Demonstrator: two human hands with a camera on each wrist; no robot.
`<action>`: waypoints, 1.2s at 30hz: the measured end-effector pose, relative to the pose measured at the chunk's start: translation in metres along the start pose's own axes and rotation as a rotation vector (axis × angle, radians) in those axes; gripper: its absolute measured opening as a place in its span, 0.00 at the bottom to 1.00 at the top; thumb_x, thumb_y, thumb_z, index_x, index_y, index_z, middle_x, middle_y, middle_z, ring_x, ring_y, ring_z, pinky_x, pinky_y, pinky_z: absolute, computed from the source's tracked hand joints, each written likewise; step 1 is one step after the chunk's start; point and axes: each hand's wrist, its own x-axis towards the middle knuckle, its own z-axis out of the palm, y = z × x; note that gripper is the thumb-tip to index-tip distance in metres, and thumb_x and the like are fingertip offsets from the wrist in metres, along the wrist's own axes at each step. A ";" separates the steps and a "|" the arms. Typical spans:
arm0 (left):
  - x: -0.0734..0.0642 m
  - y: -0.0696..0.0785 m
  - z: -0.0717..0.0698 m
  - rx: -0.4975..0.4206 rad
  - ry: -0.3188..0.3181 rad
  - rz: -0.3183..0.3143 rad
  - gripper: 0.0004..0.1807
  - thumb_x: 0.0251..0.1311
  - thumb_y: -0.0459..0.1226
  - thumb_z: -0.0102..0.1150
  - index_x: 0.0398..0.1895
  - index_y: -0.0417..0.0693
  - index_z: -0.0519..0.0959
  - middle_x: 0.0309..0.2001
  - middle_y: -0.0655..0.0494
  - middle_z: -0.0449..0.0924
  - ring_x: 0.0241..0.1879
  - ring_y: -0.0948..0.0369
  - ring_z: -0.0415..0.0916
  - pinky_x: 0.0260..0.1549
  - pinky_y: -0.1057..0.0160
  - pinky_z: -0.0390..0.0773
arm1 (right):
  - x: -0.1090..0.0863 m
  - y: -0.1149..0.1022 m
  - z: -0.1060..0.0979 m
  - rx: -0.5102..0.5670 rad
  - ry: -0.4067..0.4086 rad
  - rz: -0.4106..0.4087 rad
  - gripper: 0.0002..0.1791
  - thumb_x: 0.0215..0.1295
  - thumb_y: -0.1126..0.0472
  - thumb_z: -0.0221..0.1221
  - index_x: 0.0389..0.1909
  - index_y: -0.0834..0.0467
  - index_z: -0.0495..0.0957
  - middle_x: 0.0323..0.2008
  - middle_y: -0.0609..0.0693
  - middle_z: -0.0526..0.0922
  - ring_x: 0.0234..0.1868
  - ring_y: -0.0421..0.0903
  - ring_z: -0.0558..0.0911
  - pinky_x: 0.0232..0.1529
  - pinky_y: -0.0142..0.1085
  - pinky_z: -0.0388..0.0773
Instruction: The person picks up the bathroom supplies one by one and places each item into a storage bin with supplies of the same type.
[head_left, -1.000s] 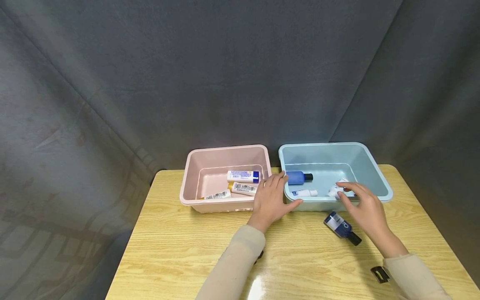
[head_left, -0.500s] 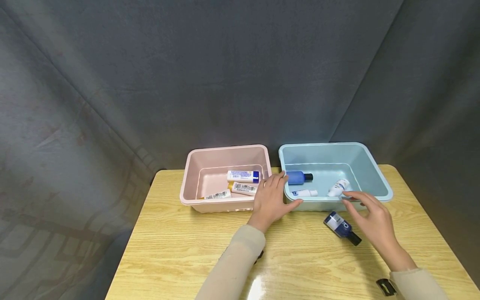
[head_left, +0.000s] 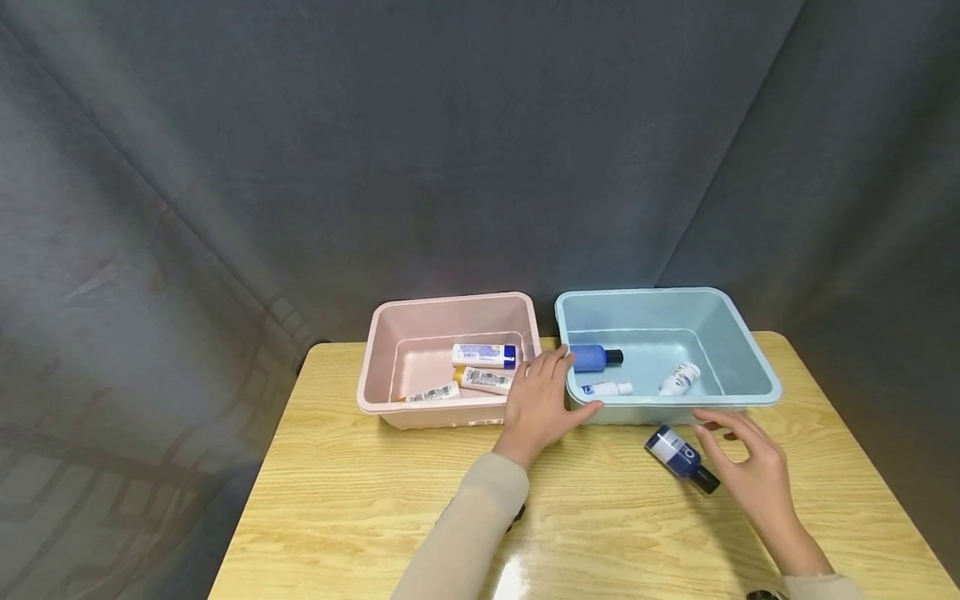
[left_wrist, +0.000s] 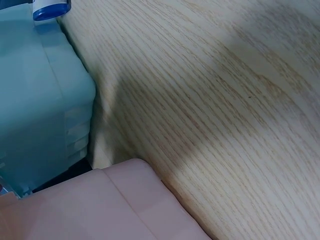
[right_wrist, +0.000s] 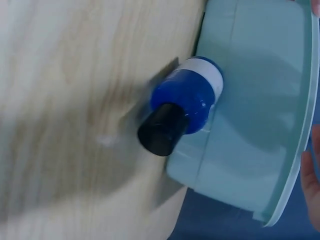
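Observation:
My left hand (head_left: 538, 404) rests at the front left corner of the light blue bin (head_left: 645, 292), its fingers stretched over the rim. My right hand (head_left: 757, 475) hovers just outside that bin's front rim, thumb and forefinger slightly apart with nothing between them. Left of it, a navy bottle (head_left: 681, 457) with a black cap and pale label lies on the table; in the right wrist view this bottle (right_wrist: 187, 95) is close to the bin's front wall (right_wrist: 260, 100). Inside the blue bin are a small white bottle (head_left: 681, 379), a blue bottle (head_left: 588, 358) and a white tube (head_left: 606, 389).
A pink bin (head_left: 448, 302) stands left of the blue one, holding a white tube with a blue cap (head_left: 483, 357) and two white tubes with yellow ends (head_left: 483, 380). The wooden table (head_left: 360, 500) extends toward the front. A grey curtain (head_left: 480, 167) hangs behind the bins.
My right hand has withdrawn from the white bottle, moving back toward me and out over the blue bin's front rim; the white bottle now lies fully visible. My left hand has stayed in place.

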 end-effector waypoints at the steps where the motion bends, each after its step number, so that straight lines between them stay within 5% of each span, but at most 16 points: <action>1: 0.000 0.000 0.000 0.000 0.001 0.001 0.49 0.57 0.77 0.36 0.73 0.58 0.64 0.73 0.63 0.61 0.70 0.62 0.59 0.66 0.57 0.62 | -0.002 0.000 -0.001 0.004 0.005 0.009 0.22 0.45 0.84 0.67 0.43 0.64 0.85 0.42 0.31 0.81 0.42 0.26 0.76 0.45 0.18 0.66; 14: 0.000 0.000 0.001 -0.003 0.000 0.000 0.50 0.57 0.77 0.35 0.73 0.57 0.64 0.73 0.62 0.60 0.70 0.62 0.59 0.66 0.56 0.63 | -0.025 0.012 -0.010 -0.031 0.024 0.242 0.16 0.53 0.79 0.66 0.43 0.66 0.84 0.38 0.23 0.79 0.39 0.26 0.76 0.42 0.19 0.67; 36: 0.000 0.000 0.001 -0.005 0.013 -0.001 0.49 0.57 0.77 0.35 0.72 0.57 0.66 0.73 0.62 0.61 0.70 0.61 0.59 0.66 0.56 0.63 | -0.050 0.019 -0.007 -0.012 0.009 0.486 0.14 0.61 0.70 0.66 0.48 0.67 0.82 0.40 0.22 0.79 0.38 0.23 0.76 0.40 0.16 0.69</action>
